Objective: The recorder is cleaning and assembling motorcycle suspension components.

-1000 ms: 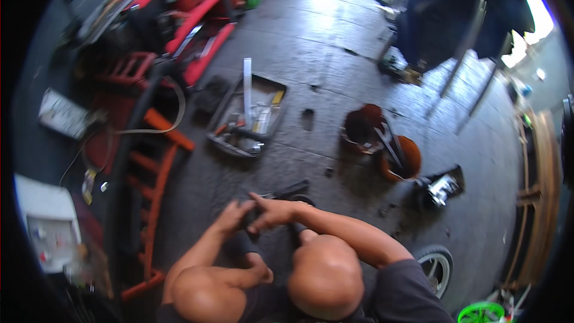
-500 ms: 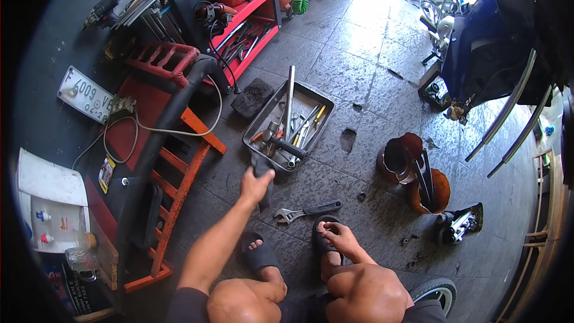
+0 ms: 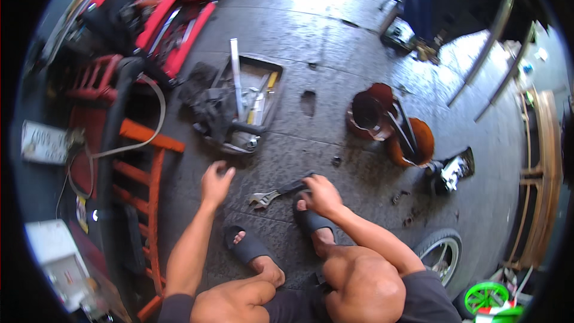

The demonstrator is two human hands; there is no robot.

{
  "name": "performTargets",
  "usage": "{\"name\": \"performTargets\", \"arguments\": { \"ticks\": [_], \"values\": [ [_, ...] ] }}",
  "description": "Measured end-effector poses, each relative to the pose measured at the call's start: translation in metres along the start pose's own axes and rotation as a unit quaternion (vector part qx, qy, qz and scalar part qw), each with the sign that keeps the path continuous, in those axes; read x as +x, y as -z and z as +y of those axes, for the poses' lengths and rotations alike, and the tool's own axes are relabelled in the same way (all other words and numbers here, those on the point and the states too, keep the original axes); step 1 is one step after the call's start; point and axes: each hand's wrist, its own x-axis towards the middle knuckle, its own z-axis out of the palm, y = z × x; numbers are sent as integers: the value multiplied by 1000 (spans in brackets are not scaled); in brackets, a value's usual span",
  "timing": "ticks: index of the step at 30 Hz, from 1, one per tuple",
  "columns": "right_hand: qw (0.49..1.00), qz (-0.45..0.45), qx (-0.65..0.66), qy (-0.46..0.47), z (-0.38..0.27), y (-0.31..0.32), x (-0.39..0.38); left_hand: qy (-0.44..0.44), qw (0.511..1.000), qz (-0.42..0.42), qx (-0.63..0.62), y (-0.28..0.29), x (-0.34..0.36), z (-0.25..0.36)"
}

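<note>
On the floor before my feet lies an adjustable wrench [image 3: 272,196], its jaws pointing left. My right hand [image 3: 323,196] is closed over the end of its dark handle, above my right sandal. My left hand [image 3: 216,184] is in the air left of the wrench, slightly blurred, thumb and fingers apart and holding nothing. Beyond it a crumpled dark cloth [image 3: 214,109] is draped over the left side of a tool tray [image 3: 278,84]. A long metal bar [image 3: 235,78] and several yellow-handled tools show in the tray; the cloth hides others.
An orange metal frame [image 3: 156,197] stands at left, below a red tool rack [image 3: 190,24]. To the right are a cut-open brown container [image 3: 412,143], a metal part [image 3: 452,171], and a wheel [image 3: 443,254]. Motorcycle parts [image 3: 454,6] rise at upper right.
My left hand has let go of the dark cloth, now over the tray's side, and drawn back. My right hand has moved onto the wrench handle. The view has shifted.
</note>
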Motion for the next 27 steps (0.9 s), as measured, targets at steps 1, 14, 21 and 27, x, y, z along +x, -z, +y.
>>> {"name": "performTargets", "arguments": {
  "ticks": [1, 14, 21, 27],
  "values": [
    [999, -24, -27, 40, -12, -9, 12, 32, 999, -9, -1, 1, -24, -28],
    [969, -106, -169, 146, -12, -63, 55, 230, 973, 1, -27, 31, -266, -108],
    [989, 60, 21, -137, 46, 3, -59, 212, 977, 3, -34, 15, -204, -146],
    [914, 18, 89, -396, 52, 36, -234, 166, 986, -1, -36, 55, -113, -91]
  ]
}}
